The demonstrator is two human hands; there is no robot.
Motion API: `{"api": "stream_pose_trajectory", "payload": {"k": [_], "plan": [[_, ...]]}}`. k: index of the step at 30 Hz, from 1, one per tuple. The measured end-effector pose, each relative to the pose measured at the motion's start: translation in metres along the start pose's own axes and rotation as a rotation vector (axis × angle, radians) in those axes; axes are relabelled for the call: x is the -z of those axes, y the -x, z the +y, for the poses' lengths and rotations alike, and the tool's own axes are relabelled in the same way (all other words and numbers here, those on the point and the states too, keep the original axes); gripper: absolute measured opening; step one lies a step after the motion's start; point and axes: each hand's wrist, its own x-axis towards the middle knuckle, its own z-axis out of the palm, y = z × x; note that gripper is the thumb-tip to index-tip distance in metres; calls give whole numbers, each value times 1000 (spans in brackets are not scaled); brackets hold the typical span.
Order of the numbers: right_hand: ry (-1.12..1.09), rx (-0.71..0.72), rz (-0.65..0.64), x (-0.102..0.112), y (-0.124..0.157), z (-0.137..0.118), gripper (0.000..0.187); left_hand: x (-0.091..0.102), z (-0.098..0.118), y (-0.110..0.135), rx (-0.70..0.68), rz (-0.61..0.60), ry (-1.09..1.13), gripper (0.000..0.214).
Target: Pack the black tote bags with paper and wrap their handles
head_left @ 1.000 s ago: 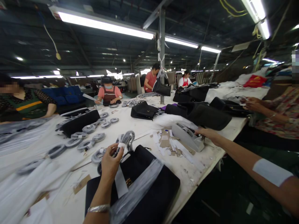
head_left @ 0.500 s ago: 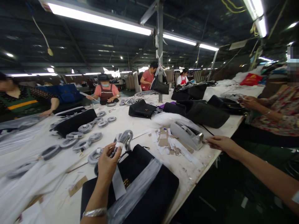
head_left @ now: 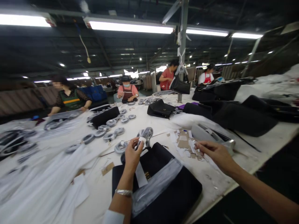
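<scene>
My left hand [head_left: 133, 154] is closed around a coiled grey strap [head_left: 147, 133] in clear wrap, with a white band about its middle. It hovers over the upper part of a black handbag [head_left: 178, 188] lying on the table. Gold hardware [head_left: 147, 175], a white strip [head_left: 141, 175] and a band of clear plastic film [head_left: 155, 186] show on the bag's front. My right hand [head_left: 216, 154] is pinched beside a grey tape dispenser [head_left: 202, 133], above paper scraps [head_left: 183, 141]. Whatever its fingertips hold is too small to make out.
Several wrapped strap coils [head_left: 100, 133] lie on the white table [head_left: 98, 199] at left. Black bags [head_left: 244, 116] and white padding [head_left: 191, 119] are at back right. A metal post [head_left: 183, 40] rises behind. Co-workers [head_left: 127, 90] sit or stand along the far side.
My right hand has moved left, from beyond the dispenser's end to over the paper scraps. My left hand still holds the strap coil. The view has turned left.
</scene>
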Motion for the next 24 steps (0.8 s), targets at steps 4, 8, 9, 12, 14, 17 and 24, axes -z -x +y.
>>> {"api": "stream_pose_trajectory", "payload": {"k": [4,8,9,12,14,17,24], "plan": [[-165,124,-280,-90,-9,-59,42,1,1,2,-56,29,-28,31],[-327,110,-399,-162,-20,-79,41,1,4,3,-110,68,-56,24],[-345,100,-408,-175,-23,-78,41,1,5,3,-122,75,-61,23],[-335,76,-407,-203,-34,-69,41,0,6,4,-157,81,-76,22],[-308,59,-389,-211,-39,-61,40,0,6,4,-181,76,-88,20],[-251,43,-383,-214,-44,-55,40,0,2,3,-205,72,-109,19],[-123,90,-456,-198,-46,-56,30,2,-5,2,-193,66,-162,24]]}}
